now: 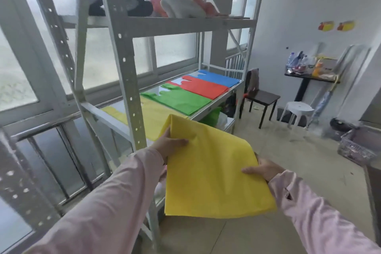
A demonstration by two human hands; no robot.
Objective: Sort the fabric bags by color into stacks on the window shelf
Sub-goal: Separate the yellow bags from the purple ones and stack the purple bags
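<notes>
A flat yellow fabric bag (212,173) hangs in the air in front of the shelf, held by both hands. My left hand (169,144) pinches its upper left edge, thumb on top. My right hand (266,168) grips its right edge. On the window shelf (214,105) lie four stacks side by side: yellow (152,115) nearest, then green (181,100), red (206,87) and blue (219,78) at the far end. The held bag covers part of the yellow stack.
A grey metal rack post (127,72) stands between me and the shelf. Clothes and a dark cap (132,6) sit on the upper shelf. A dark chair (261,97), a white stool (299,109), a cluttered small table (309,74) and a basket (356,146) stand to the right.
</notes>
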